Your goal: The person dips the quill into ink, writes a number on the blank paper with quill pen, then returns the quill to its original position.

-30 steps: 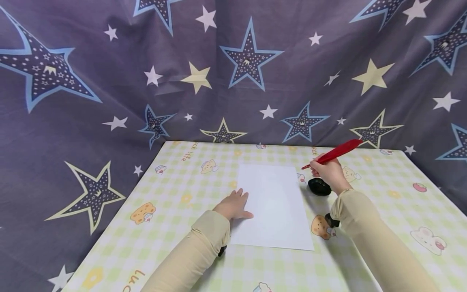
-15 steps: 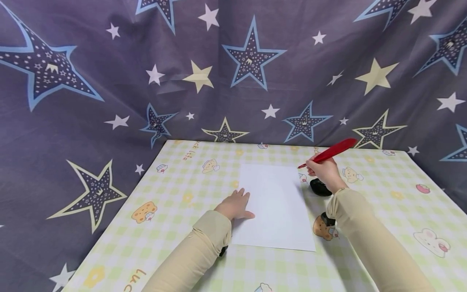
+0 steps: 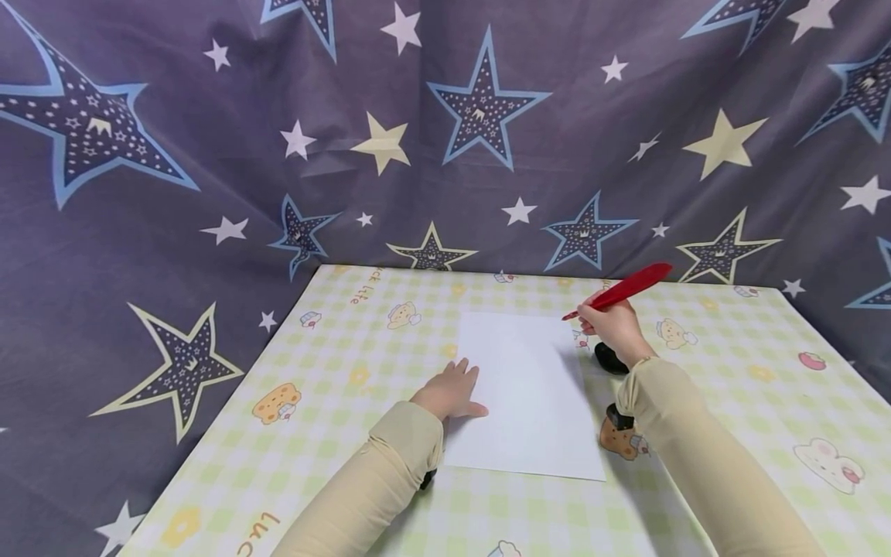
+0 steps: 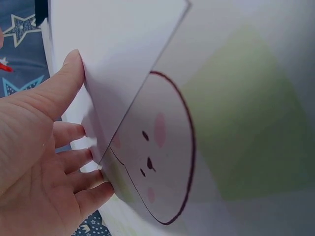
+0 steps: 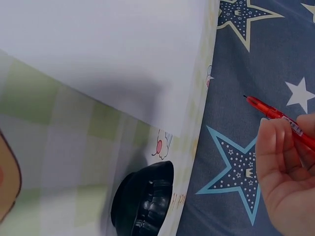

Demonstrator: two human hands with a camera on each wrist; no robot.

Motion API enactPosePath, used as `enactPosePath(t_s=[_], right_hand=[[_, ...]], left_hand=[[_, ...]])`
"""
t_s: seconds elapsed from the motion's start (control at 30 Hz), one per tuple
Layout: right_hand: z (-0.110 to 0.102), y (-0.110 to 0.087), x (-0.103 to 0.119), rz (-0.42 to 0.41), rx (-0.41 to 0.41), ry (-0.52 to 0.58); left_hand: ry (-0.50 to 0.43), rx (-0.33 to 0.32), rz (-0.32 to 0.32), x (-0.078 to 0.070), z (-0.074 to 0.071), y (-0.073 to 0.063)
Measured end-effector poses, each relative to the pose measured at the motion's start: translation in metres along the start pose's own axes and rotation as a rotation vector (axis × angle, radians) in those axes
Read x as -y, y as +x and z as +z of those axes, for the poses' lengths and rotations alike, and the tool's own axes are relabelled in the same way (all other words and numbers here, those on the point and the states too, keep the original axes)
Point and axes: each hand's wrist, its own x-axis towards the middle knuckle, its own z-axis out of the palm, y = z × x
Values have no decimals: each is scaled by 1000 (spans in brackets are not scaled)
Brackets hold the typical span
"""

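Note:
A white sheet of paper (image 3: 525, 387) lies on the table. My left hand (image 3: 450, 391) rests on its left edge with the fingers spread; in the left wrist view the left hand (image 4: 44, 142) has thumb and fingertips on the sheet's edge. A red feather pen (image 3: 629, 286) is pinched in my right hand (image 3: 616, 329), its tip over the paper's upper right corner. From the right wrist view, the red pen barrel (image 5: 273, 113) shows a bare tip held above the surface, apart from the sheet. Part of the right hand (image 5: 285, 172) is cut off there.
A small black ribbed holder (image 5: 145, 201) stands beside the paper's right edge, partly behind my right wrist in the head view. The table's checked cloth (image 3: 334, 456) carries printed bears and flowers. A star-patterned curtain (image 3: 334, 93) hangs directly behind the table.
My right hand has moved left with the feather pen, bringing the tip over the paper's corner. The left hand stays on the sheet. The head view has shifted slightly.

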Motion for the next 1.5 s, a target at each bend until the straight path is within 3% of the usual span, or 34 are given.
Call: enactPosePath(t_s=[0.6,1.07,1.5], right_hand=[[16,3,-1,-45,16,-26],[25,3,-2,-6,38,-80],[38,9,-4,40,50,-13]], left_hand=[[4,-10,-10,-2,0,-1],[-4,-11,-7,-2,0,-4],[8,-7,-15,0,0,-3]])
